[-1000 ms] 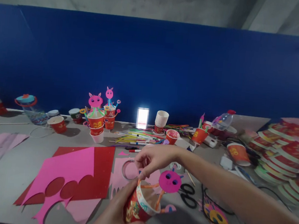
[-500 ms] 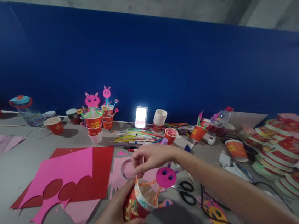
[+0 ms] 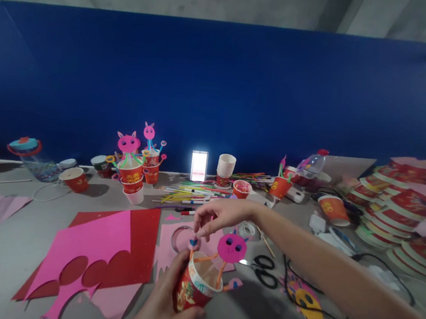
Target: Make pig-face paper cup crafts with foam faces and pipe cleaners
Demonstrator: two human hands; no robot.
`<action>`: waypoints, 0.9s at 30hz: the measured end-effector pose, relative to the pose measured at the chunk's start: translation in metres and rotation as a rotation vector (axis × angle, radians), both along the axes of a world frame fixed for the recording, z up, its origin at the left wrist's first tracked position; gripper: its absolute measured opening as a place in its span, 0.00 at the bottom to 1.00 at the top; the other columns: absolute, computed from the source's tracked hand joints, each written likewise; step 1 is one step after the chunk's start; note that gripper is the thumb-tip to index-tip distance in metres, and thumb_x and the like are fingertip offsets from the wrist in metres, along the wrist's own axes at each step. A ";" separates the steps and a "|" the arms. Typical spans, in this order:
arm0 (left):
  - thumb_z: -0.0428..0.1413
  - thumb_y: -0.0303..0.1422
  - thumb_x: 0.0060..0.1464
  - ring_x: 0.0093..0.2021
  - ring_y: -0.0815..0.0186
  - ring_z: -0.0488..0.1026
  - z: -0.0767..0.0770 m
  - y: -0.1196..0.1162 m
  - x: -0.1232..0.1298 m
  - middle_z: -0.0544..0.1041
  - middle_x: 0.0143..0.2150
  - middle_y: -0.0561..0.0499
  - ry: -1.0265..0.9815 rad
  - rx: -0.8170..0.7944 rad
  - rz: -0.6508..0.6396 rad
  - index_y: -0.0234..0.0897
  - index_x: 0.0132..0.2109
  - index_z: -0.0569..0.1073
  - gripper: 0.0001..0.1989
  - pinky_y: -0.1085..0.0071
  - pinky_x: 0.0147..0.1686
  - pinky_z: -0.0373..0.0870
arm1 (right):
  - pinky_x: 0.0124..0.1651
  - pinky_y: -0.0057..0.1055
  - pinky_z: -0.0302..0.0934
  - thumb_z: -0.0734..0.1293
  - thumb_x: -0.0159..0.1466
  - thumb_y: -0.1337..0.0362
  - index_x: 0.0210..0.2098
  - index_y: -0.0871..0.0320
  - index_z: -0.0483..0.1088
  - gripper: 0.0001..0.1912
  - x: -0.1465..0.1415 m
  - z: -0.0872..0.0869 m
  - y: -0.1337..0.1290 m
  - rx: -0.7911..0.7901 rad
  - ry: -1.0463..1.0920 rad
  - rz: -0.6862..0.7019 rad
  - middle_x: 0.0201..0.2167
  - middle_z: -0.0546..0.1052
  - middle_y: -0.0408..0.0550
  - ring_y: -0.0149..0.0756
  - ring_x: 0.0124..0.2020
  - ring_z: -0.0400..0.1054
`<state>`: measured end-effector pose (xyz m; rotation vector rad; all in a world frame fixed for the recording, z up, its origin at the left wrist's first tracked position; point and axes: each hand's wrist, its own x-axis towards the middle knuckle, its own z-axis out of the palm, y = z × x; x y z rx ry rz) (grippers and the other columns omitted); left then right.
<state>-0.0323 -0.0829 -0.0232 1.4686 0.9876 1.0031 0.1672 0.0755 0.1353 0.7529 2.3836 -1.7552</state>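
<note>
My left hand is wrapped round a red paper cup with a white patterned rim, tilted toward the right. Orange strips stand out of the cup, and one carries a magenta paper face with blue eyes. Above the cup's left rim, a small pink paper disc with a blue heart tops another orange strip. My right hand pinches the upper edge of that disc between thumb and fingers. A similar pink disc sticks out on the cup's right side.
Black-handled scissors and a roll of clear tape lie right of the cup. Cut magenta paper on a red sheet lies left. Finished cup figures stand behind. Stacked red cups crowd the right side.
My right hand has lifted slightly from the cup's left rim, and the blue-hearted disc now shows beneath its fingertips. The view has shifted slightly; my left hand still holds the cup.
</note>
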 end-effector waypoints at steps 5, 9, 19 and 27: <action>0.67 0.36 0.49 0.71 0.43 0.56 0.000 -0.001 0.004 0.59 0.72 0.38 -0.090 -0.038 -0.017 0.41 0.70 0.55 0.46 0.53 0.67 0.57 | 0.42 0.30 0.66 0.72 0.63 0.54 0.38 0.59 0.75 0.14 0.003 0.000 -0.007 -0.082 0.069 0.017 0.33 0.81 0.46 0.33 0.38 0.76; 0.69 0.44 0.46 0.70 0.42 0.57 0.007 -0.003 0.009 0.61 0.70 0.37 -0.201 -0.074 -0.016 0.40 0.70 0.57 0.48 0.53 0.66 0.58 | 0.39 0.29 0.64 0.69 0.65 0.50 0.38 0.59 0.75 0.17 0.008 -0.012 -0.006 -0.061 0.208 -0.160 0.31 0.79 0.45 0.31 0.33 0.75; 0.68 0.45 0.47 0.68 0.45 0.62 -0.002 0.008 0.012 0.65 0.69 0.44 -0.504 -0.143 0.264 0.47 0.66 0.62 0.42 0.57 0.62 0.65 | 0.36 0.32 0.62 0.64 0.65 0.42 0.33 0.58 0.72 0.24 0.018 -0.068 -0.060 0.000 0.638 -0.818 0.30 0.72 0.45 0.35 0.31 0.68; 0.66 0.46 0.49 0.68 0.48 0.62 0.004 0.009 0.026 0.65 0.69 0.45 -0.408 -0.071 0.387 0.44 0.64 0.63 0.39 0.61 0.62 0.66 | 0.27 0.27 0.55 0.72 0.58 0.47 0.27 0.55 0.65 0.20 0.003 -0.082 -0.100 0.024 0.643 -0.909 0.23 0.64 0.38 0.30 0.23 0.58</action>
